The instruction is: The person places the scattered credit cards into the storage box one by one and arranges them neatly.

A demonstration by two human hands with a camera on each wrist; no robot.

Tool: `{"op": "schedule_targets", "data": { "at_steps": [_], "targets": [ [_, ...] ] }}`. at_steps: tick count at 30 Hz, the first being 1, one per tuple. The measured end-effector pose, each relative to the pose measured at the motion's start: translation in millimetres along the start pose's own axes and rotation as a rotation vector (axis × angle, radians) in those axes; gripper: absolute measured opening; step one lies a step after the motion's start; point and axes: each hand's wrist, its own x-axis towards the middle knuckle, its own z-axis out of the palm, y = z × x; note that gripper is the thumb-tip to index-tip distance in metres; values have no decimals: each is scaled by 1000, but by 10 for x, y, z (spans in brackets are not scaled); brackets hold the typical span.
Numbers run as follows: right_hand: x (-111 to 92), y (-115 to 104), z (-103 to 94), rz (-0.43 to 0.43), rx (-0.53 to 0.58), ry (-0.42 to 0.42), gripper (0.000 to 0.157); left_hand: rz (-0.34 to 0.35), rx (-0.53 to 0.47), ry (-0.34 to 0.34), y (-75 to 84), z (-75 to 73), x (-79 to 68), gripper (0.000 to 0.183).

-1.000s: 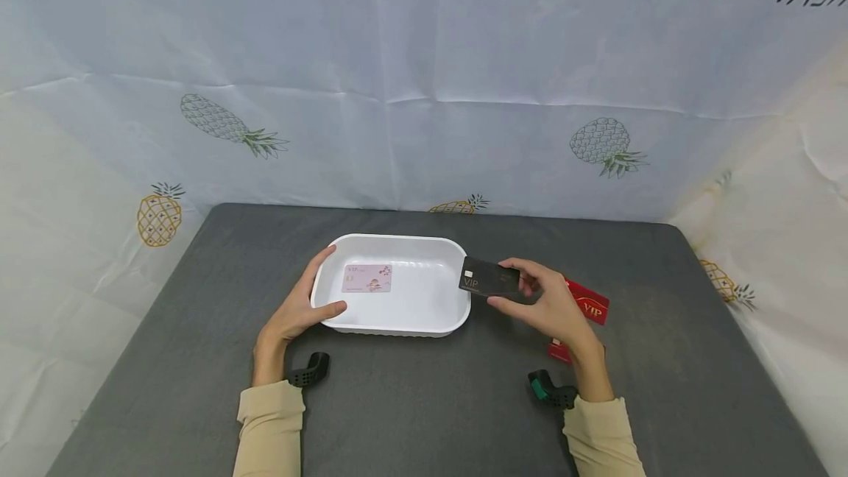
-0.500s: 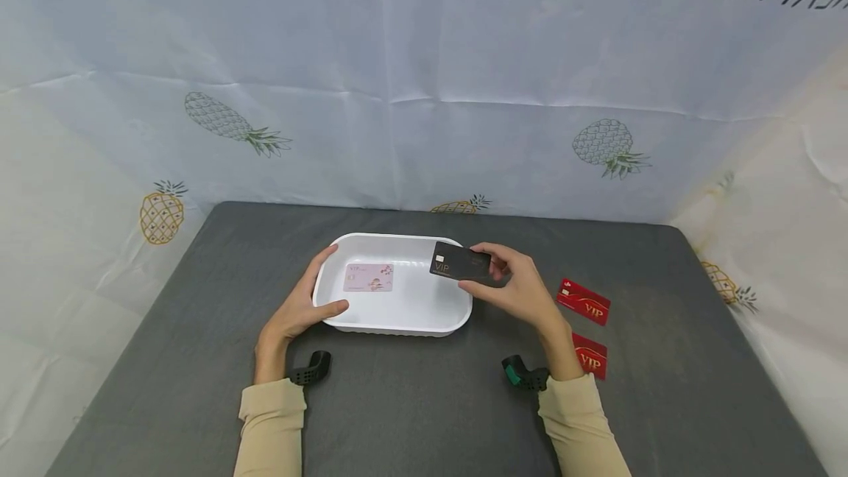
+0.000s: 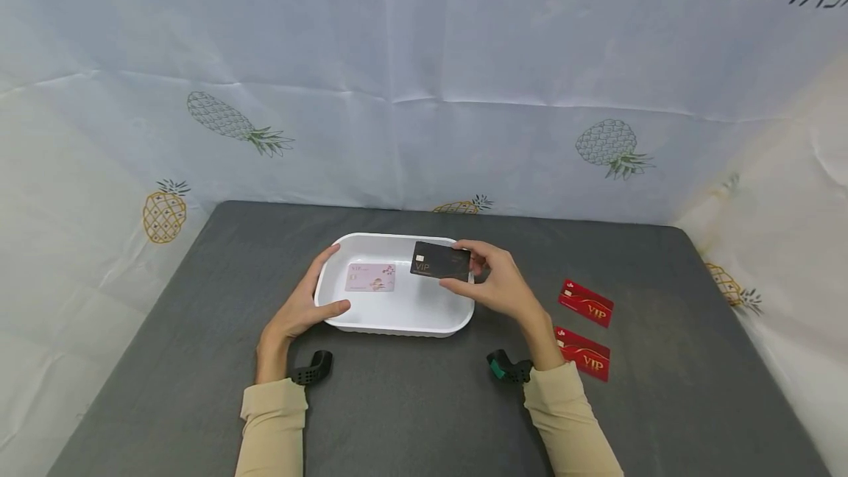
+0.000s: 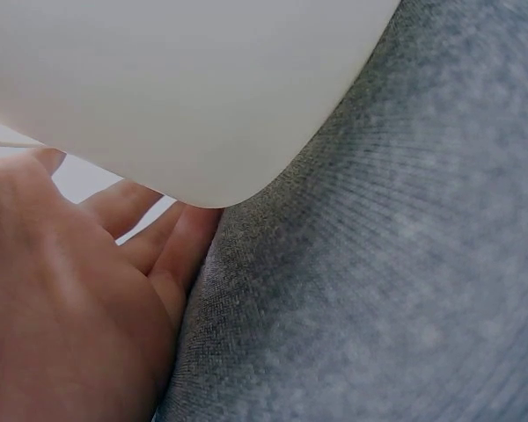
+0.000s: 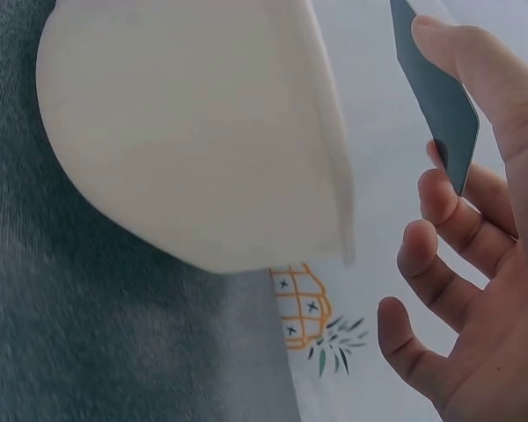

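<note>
We find the left hand (image 3: 298, 315) gripping the left end of a white, rounded-rectangular tray (image 3: 404, 317), apparently plastic, its thumb laid over the near rim. The right hand (image 3: 493, 282) pinches a black, rectangular VIP card (image 3: 439, 262) between thumb and fingers at the card's right end. We observe this black card over the right part of the tray; the right wrist view shows it apart from the tray wall.

Inside the tray, towards the left, lies a pale pink, rectangular VIP card (image 3: 369, 277). Two red, rectangular VIP cards, an upper red card (image 3: 586, 302) and a lower red card (image 3: 588, 356), lie on the dark grey, cloth-like tabletop (image 3: 397, 411), right of the tray. We judge the work partly done: one card is in, the black one is not yet released, and both red ones are untouched.
</note>
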Motion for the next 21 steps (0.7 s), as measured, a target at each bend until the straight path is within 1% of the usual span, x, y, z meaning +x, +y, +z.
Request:
{"op": "schedule_targets", "data": {
  "at_steps": [6, 10, 16, 18, 21],
  "targets": [
    [50, -29, 110, 9, -43, -32, 56, -6, -12, -1, -1, -4, 3, 104],
    [80, -51, 164, -2, -110, -52, 54, -5, -14, -3, -9, 1, 3, 105],
    [131, -63, 236, -37, -233, -59, 55, -5, -17, 0, -6, 5, 9, 105],
    [150, -68, 256, -37, -265, -65, 56, -5, -22, 0, -3, 6, 10, 105],
    [172, -73, 284, -15, -292, -85, 55, -6, -22, -4, -3, 6, 9, 105]
  ]
}}
